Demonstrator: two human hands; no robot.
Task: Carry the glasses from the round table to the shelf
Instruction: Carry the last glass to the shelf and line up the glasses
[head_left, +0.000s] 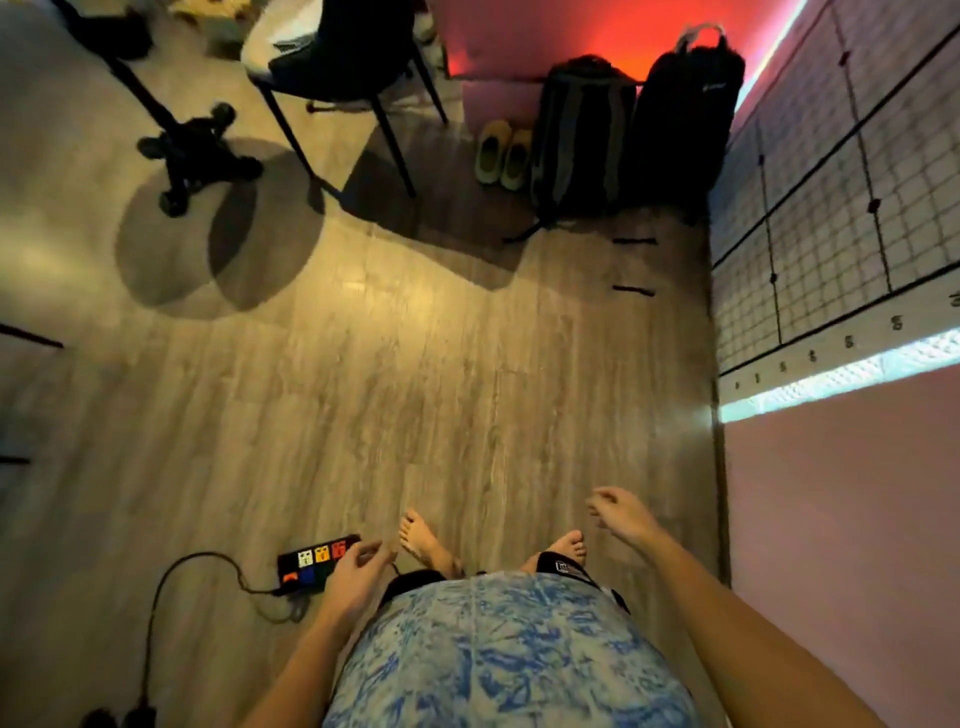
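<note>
On the wood-plank floor (363, 374), I see a person standing barefoot, camera looking straight down. My landmark is the power strip (317, 564) with coloured switches, lying on the floor at lower left, its black cable (171, 587) looping off to the left.

Left hand (356, 574): right over the near end of the power strip, fingers loosely curled, empty, holding nothing. Right hand (621, 514): well right of the strip, past both bare feet, fingers loosely spread, also empty.

The glasses: I find none in this view. Round table (270, 36): only a pale rim shows, far above the strip at the top edge, partly behind a black chair (343, 52). Can't tell what's on it.

Up and right of the strip, against the far wall: two black backpacks (639, 130) side by side, green slippers (501, 153) just left of them. A black stand base (195, 150) sits up and left of the strip. A wire grid panel (841, 208) covers the right wall.
</note>
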